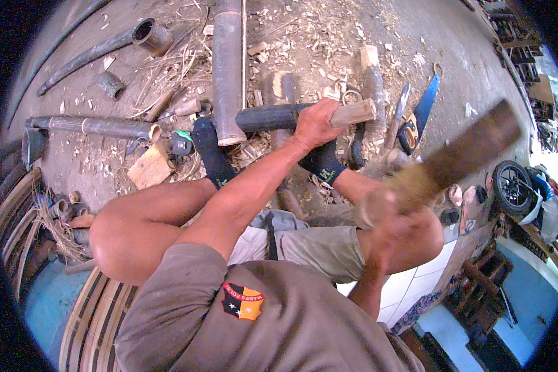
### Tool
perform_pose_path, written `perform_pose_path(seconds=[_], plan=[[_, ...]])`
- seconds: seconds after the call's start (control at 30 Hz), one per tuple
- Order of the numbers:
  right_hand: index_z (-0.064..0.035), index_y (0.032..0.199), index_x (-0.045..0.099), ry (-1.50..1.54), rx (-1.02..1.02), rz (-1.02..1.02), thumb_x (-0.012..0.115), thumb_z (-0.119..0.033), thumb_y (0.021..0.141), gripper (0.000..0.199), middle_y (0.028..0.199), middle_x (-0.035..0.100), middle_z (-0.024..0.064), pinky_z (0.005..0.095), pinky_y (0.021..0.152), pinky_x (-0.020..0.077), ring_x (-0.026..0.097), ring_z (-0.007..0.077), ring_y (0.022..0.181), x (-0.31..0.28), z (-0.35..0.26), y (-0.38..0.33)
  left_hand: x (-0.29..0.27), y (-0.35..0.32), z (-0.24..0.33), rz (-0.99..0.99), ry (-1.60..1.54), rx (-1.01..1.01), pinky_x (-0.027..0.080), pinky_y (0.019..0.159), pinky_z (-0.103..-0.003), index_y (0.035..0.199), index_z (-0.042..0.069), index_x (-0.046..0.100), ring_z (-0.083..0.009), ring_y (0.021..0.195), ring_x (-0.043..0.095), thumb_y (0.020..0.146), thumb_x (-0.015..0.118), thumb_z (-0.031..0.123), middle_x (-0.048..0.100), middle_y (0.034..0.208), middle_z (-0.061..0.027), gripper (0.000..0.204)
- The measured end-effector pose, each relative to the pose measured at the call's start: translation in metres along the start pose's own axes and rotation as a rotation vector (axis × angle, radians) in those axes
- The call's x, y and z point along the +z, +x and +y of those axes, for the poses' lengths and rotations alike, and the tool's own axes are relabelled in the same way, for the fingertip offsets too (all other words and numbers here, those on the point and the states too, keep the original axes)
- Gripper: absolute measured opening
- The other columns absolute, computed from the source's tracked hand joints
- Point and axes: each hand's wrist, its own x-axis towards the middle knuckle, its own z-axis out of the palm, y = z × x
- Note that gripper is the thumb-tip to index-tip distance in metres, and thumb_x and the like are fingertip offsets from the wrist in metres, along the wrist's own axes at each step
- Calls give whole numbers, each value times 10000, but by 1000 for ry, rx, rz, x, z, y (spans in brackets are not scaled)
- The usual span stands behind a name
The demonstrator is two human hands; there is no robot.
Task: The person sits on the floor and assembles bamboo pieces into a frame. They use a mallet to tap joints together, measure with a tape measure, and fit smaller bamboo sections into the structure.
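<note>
My left hand (316,124) gripped a wooden handle (352,113) to steady the dark bamboo piece (270,117), while my right hand (384,208) (blurred) clenched a raised wooden mallet (468,152).

A dark bamboo pole (273,116) lies level across the ground, its pale cut end pointing right, crossing under an upright-lying thicker bamboo trunk (228,68). A blurred brown wooden club (471,149) tilts up to the right of the pole's pale end.
</note>
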Motion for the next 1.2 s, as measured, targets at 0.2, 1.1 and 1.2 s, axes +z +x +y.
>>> perform_pose_path(seconds=[0.2,1.1,1.2], plan=[[-85,1468,480,-245,59,-61,655,-271,965,563,1385,576,148,470,972,507,576,302,1208,34,-16,32,1,0,-4,28,61,-12,577,744,-451,1027,107,655,-347,888,690,690,854,253,653,981,-107,418],[9,1432,481,-178,156,5,689,-217,903,612,1241,641,154,396,981,506,633,299,1111,-7,-76,35,-5,-5,-9,-105,105,-92,557,745,-492,919,118,649,-368,870,694,727,803,297,676,913,-123,305],[7,1436,478,122,99,325,687,-212,905,612,1246,637,158,389,981,504,632,298,1107,-22,-119,62,-9,-1,-9,-86,57,-99,555,732,-491,900,114,637,-370,862,694,724,803,295,675,898,-120,301]])
